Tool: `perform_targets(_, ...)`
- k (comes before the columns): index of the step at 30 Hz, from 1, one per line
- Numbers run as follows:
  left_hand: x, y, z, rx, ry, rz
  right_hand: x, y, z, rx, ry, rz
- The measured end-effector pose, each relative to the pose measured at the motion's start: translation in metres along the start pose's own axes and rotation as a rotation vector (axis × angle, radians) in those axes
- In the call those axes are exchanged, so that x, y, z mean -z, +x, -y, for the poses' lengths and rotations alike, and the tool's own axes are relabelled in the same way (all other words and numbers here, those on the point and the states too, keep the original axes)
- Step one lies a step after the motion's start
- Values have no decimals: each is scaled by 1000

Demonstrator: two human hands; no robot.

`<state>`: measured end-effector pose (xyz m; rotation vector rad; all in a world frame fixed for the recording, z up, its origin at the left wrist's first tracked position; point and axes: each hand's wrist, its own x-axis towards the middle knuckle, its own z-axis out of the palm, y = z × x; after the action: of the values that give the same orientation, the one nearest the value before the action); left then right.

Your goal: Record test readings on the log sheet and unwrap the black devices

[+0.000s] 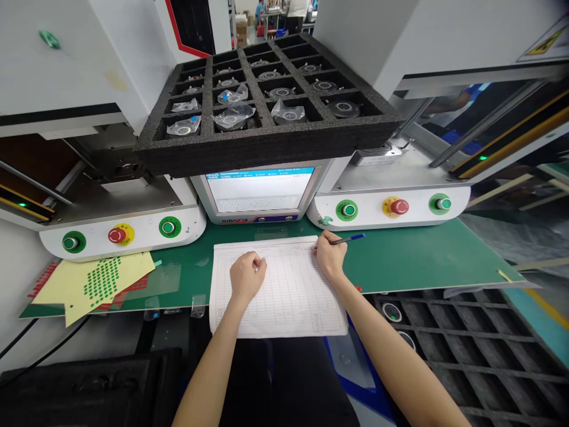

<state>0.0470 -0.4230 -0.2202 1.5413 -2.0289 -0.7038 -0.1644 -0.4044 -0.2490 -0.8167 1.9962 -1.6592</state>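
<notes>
A stack of printed form sheets (284,296) with a ruled table lies on the green bench top, its lower edge hanging over the front. My right hand (331,254) grips a pen (349,239) with a blue end, at the upper right corner of the form. The pen's tip points left onto the paper. Resting on the left half of the sheet, my left hand (248,274) is curled in a loose fist, and nothing shows in its fingers.
A black foam tray (267,142) of round parts, some bagged, stands above a screen (262,191). Two white machines with red stop buttons (118,235) flank it. Yellow sticker sheets (102,281) lie left. Another foam tray (471,332) sits low right. A co-worker's arm (453,101) shows behind.
</notes>
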Motion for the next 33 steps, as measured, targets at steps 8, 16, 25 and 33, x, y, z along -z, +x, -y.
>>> perform_targets(8,0,0,-1,4,0,-1,-2,-3,6,8,-13,-68)
perform_targets(16,0,0,-1,29,-4,6,-3,-3,5,27,-23,-78)
perform_targets(25,3,-2,1,27,-19,-14,-3,-8,23,370,-178,-52)
perform_targets(33,5,-3,-1,42,-16,-12,-11,4,90,824,-661,22)
